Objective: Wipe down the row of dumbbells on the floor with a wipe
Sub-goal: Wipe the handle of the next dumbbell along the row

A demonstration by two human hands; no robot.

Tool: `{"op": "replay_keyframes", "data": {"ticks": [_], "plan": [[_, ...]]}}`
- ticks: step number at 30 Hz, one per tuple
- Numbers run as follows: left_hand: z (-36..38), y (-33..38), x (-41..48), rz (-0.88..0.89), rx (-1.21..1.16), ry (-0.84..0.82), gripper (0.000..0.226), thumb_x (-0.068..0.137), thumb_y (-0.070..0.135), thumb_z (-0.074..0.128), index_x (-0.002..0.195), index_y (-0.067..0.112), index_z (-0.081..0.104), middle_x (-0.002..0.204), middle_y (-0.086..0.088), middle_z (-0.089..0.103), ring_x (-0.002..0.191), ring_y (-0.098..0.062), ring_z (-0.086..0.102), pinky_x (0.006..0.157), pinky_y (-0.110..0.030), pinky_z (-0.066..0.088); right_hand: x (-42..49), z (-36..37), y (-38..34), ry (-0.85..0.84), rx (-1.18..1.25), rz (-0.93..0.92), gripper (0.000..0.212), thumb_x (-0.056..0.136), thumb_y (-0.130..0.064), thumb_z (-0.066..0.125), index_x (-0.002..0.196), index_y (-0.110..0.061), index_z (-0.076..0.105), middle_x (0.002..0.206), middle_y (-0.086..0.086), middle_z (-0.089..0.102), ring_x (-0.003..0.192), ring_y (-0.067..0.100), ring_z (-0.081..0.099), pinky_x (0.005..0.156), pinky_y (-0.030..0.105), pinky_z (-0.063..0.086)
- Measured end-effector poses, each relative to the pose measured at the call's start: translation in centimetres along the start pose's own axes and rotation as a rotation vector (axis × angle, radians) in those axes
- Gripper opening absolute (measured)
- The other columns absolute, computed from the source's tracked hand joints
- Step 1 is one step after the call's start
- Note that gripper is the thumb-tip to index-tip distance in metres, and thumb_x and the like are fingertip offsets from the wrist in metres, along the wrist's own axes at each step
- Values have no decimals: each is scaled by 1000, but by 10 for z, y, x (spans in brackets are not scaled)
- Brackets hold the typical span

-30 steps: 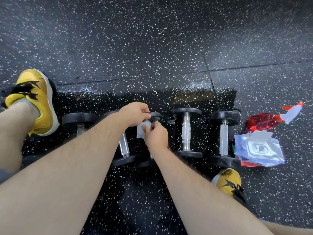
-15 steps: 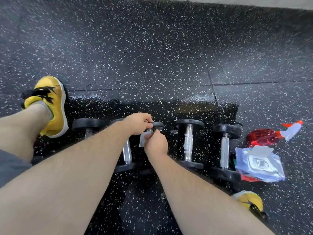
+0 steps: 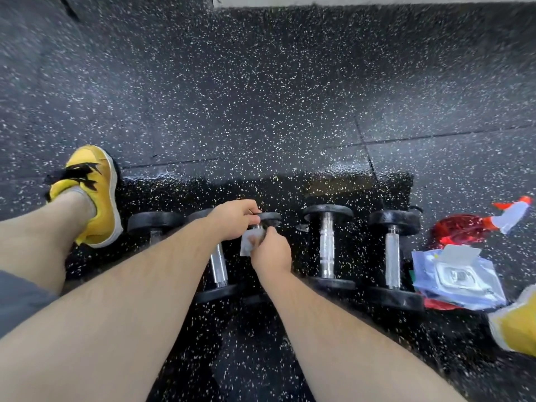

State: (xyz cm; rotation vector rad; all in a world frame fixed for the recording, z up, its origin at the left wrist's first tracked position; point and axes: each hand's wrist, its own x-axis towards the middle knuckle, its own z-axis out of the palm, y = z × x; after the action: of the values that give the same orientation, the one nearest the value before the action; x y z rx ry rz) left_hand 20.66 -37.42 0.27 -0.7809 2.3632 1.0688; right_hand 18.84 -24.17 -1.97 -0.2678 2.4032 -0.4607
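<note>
Several black dumbbells with chrome handles lie in a row on the wet speckled floor. My left hand (image 3: 235,217) grips the far black head of the middle dumbbell (image 3: 269,218). My right hand (image 3: 271,252) presses a small white wipe (image 3: 250,240) around that dumbbell's handle, which is mostly hidden under the hand. To the left lies another dumbbell (image 3: 218,266), partly under my left forearm, and a further one (image 3: 155,223) beside it. Two more dumbbells lie to the right, one (image 3: 327,248) nearer my hands and one (image 3: 393,253) beyond it.
A pack of wipes (image 3: 458,278) lies right of the row, with a red spray bottle (image 3: 470,230) behind it. My yellow left shoe (image 3: 92,195) stands by the row's left end; my right shoe (image 3: 516,323) shows at the right edge. A pale wall base (image 3: 362,0) runs along the top.
The camera view has tipped up, so the row sits lower in frame. My hands stay on the middle dumbbell, the right hand shifting slightly along the handle with the wipe.
</note>
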Motion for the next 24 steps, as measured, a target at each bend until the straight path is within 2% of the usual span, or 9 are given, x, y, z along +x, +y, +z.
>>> {"op": "replay_keyframes", "data": {"ticks": [3, 6, 9, 13, 16, 18, 21, 24], "plan": [[0, -2, 0, 3, 5, 14, 4, 99, 34, 59, 100, 36, 62, 99, 11, 70, 91, -14, 60, 82, -33, 48, -1, 5, 3, 52, 81, -16, 33, 100, -41, 52, 109, -10, 58, 102, 11, 69, 95, 31, 66, 78, 42, 55], [1, -5, 1, -7, -12, 10, 8, 99, 35, 59, 104, 35, 65, 102, 11, 71, 99, -15, 62, 92, -35, 49, 1, 9, 8, 60, 102, -37, 36, 99, -46, 52, 101, -11, 58, 95, 10, 69, 89, 30, 66, 71, 40, 55], [-2, 0, 0, 11, 41, -24, 22, 101, 36, 55, 118, 35, 68, 107, 13, 70, 99, -13, 60, 88, -32, 46, 3, 8, 12, 57, 118, -28, 36, 98, -50, 52, 94, -15, 55, 92, 5, 67, 85, 28, 63, 65, 35, 48], [-5, 4, -1, 23, 83, -48, 29, 104, 37, 50, 127, 38, 67, 98, 12, 68, 89, -13, 57, 82, -30, 44, -1, 11, 19, 121, 128, -34, 35, 95, -47, 59, 78, -18, 52, 87, 0, 60, 83, 24, 60, 64, 35, 48], [-6, 1, 0, 22, 73, -72, 29, 104, 38, 49, 127, 41, 67, 101, 11, 69, 96, -16, 59, 85, -31, 44, -2, 17, 22, 126, 157, -23, 34, 93, -39, 64, 71, -17, 50, 84, 2, 58, 78, 24, 57, 62, 34, 47], [-5, -1, 0, 24, 61, -70, 28, 104, 38, 50, 125, 41, 68, 100, 11, 70, 97, -16, 60, 86, -31, 46, 2, 14, 17, 89, 208, 13, 30, 95, -34, 61, 72, -16, 52, 82, 3, 60, 73, 23, 55, 61, 32, 44], [-4, -1, 0, 17, 32, -61, 28, 102, 40, 51, 124, 43, 69, 98, 14, 70, 99, -16, 62, 90, -32, 48, 12, 2, 4, 36, 339, 60, 25, 98, -33, 57, 87, -11, 64, 82, 1, 62, 76, 21, 57, 64, 28, 43], [-5, -1, -1, 24, 39, -68, 28, 103, 38, 50, 123, 40, 69, 107, 9, 72, 104, -18, 63, 98, -36, 49, 8, 0, 3, 7, 360, 61, 24, 98, -32, 58, 95, -11, 68, 80, -4, 61, 77, 19, 58, 57, 26, 38]]}}
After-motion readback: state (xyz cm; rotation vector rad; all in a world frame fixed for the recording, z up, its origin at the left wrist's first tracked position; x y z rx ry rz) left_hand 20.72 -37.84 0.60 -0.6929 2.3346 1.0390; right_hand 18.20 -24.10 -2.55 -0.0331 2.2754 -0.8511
